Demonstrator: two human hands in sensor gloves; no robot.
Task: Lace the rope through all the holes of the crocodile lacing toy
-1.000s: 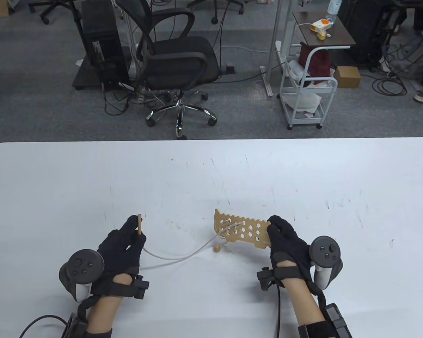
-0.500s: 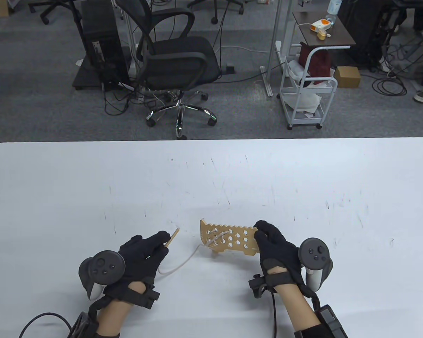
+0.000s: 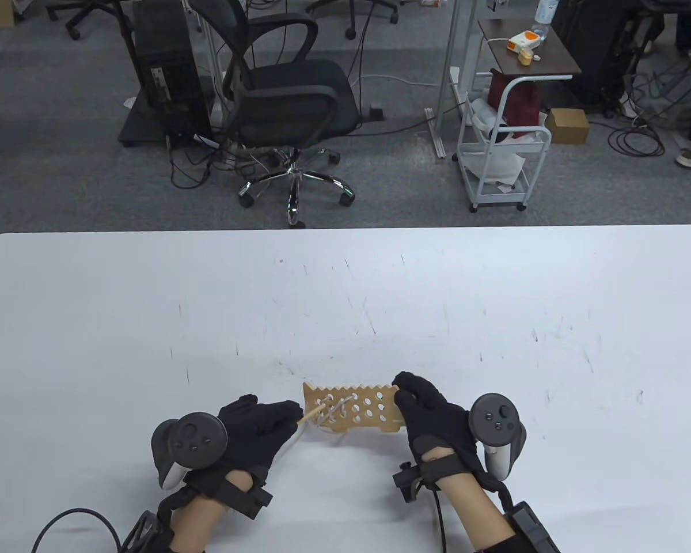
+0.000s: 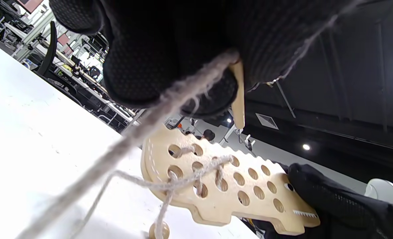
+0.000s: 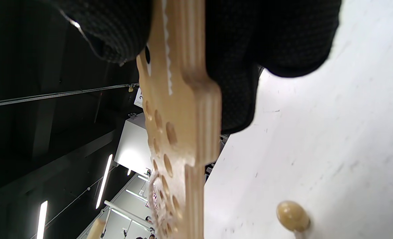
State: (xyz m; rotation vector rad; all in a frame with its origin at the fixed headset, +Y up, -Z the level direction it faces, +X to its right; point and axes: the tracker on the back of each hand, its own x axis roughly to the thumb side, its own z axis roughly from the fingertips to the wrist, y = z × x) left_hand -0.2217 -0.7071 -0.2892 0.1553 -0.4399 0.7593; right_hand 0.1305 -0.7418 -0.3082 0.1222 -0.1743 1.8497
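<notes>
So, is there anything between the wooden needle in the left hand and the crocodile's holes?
Nothing visible blocks it. The left hand pinches the needle, whose tip is already at the tail-end holes of the crocodile. Only the rope already laced there crosses nearby holes. The right hand holds the head end.

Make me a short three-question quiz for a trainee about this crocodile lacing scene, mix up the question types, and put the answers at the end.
1. True or false: the right hand grips the flat wooden crocodile lacing board at its head end.
2. What does the left hand pinch?
A. the round wooden bead
B. the thin wooden lacing needle
C. a spare board
3. Fill in: the beige rope is laced only through holes near the board's ____ end.

Key: 1 true, as the painted eye and teeth sit by those fingers in the left wrist view. 2 B. 3 tail; the holes toward the head stay bare, and the round wooden bead hangs free below.
</notes>
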